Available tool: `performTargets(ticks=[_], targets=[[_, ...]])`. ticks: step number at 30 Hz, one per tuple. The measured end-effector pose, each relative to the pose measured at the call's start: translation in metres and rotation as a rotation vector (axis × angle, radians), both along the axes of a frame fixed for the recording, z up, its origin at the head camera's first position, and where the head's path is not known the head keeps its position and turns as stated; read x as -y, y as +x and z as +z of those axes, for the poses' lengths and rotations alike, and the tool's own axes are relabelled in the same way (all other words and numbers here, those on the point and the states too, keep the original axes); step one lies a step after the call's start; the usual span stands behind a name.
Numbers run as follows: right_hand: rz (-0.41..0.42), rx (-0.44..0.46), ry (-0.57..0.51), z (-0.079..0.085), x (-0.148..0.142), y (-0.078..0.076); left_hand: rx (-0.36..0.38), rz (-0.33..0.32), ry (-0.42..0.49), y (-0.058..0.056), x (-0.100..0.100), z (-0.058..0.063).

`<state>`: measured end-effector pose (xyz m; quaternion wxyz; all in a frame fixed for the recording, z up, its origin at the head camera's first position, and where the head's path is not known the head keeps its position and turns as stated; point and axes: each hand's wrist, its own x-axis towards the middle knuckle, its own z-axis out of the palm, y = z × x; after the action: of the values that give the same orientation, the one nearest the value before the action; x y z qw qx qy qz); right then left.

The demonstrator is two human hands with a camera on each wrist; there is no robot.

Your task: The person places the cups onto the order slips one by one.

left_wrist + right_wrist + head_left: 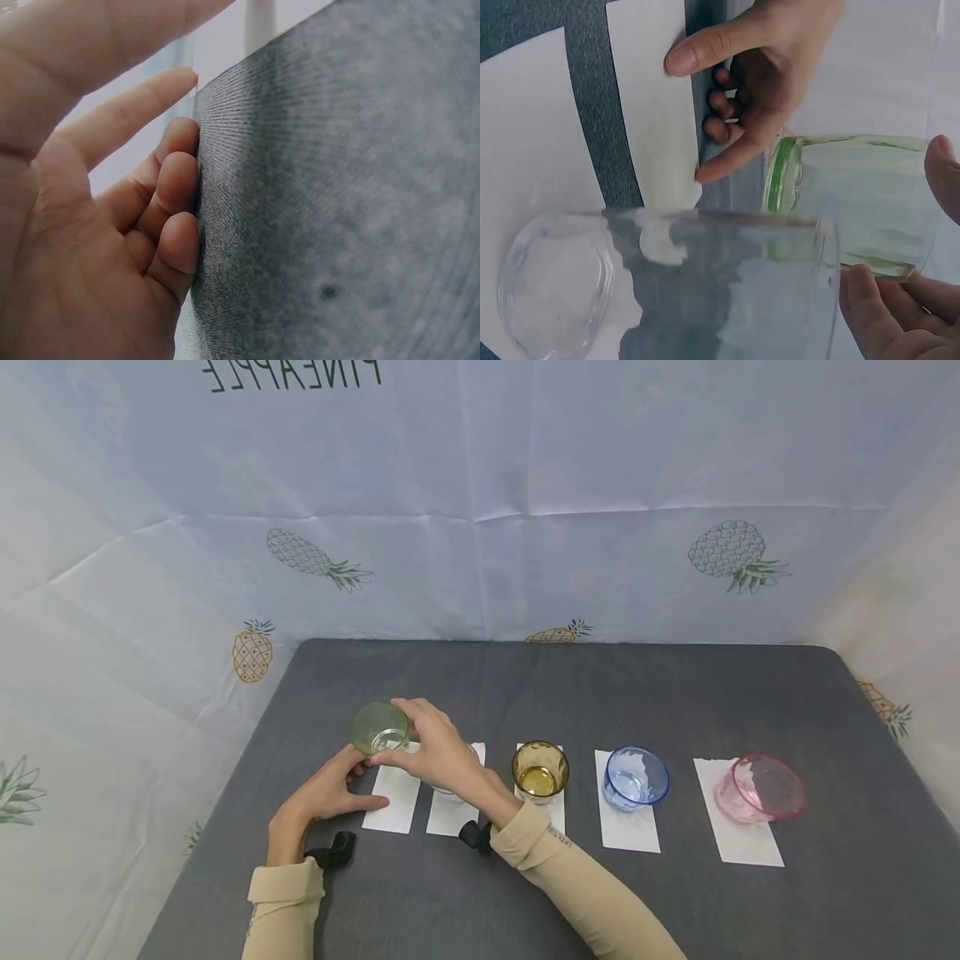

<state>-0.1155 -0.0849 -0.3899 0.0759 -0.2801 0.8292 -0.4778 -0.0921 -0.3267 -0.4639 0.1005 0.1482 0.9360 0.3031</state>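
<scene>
My right hand (442, 750) holds a pale green glass cup (370, 723) between thumb and fingers, tilted above the far end of the leftmost white paper strip (393, 800). In the right wrist view the cup (862, 199) lies sideways across the picture, clear of the strip (656, 112). My left hand (322, 789) rests at that strip's left side, thumb and index finger extended and the other fingers bent against the tabletop. Its thumb lies over the paper. A colourless glass cup (727, 292) stands on the second strip, mostly hidden by my right hand in the head view.
To the right stand an amber glass cup (540, 770), a blue one (636, 778) and a pink one (757, 789), each on its own paper strip. The dark grey table (480, 685) backs onto a pineapple-print curtain (480, 568).
</scene>
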Motion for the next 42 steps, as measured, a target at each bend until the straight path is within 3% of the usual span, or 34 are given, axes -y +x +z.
performTargets(ticks=[8,15,22,32,42], targets=[[0.055,-0.005,0.079,-0.004,0.007,0.007,0.029,-0.033,0.101,0.001,0.001,-0.001],[0.073,-0.017,0.149,-0.007,0.012,0.007,0.022,-0.032,0.12,0.0,0.0,-0.002],[0.084,-0.058,0.211,-0.009,0.016,0.007,0.009,-0.038,0.095,-0.001,0.0,-0.003],[0.071,-0.108,0.293,-0.011,0.021,0.007,0.023,0.01,0.019,0.002,0.0,0.0],[0.063,-0.114,0.337,-0.013,0.024,0.006,0.026,0.015,0.016,0.002,-0.001,0.0]])
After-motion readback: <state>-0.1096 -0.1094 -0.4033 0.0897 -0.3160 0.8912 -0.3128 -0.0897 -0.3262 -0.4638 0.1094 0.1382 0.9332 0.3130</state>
